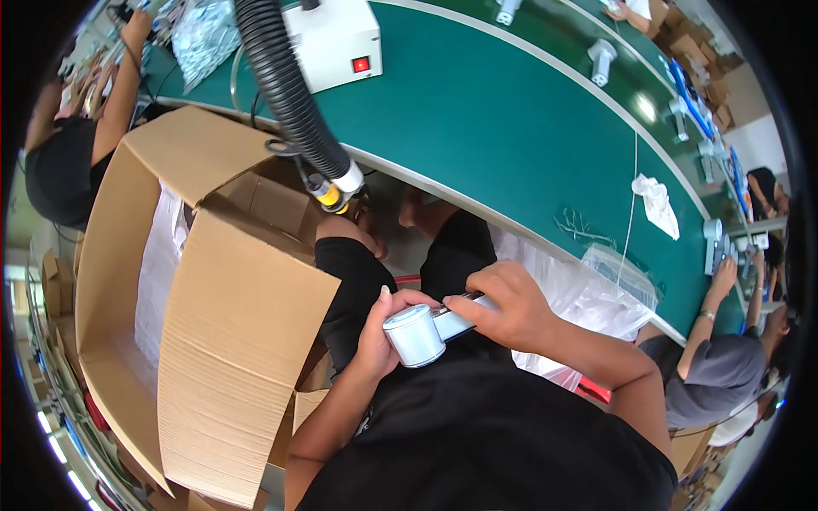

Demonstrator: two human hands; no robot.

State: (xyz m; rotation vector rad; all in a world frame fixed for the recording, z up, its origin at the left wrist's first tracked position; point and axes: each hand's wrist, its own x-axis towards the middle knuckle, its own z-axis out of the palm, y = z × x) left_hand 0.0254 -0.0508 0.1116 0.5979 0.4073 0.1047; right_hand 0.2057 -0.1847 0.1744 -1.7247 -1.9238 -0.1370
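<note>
Over my lap I hold a white handheld device (415,335) with a short round drum-shaped head and a straight handle. My left hand (377,337) is closed around the side of the head, with its thumb and fingers toward the joint. My right hand (511,308) grips the handle, thumb pressed on its upper face, where a darker strip shows near the head. Part of the handle is hidden under the right fingers, so I cannot tell its full shape.
A large open cardboard box (247,341) stands at my left. Above it hangs a black corrugated hose (285,81). On the green table (477,102) are a white box with a red switch (336,47) and crumpled white material (656,204). Clear plastic bags (571,298) lie at right; co-workers sit both sides.
</note>
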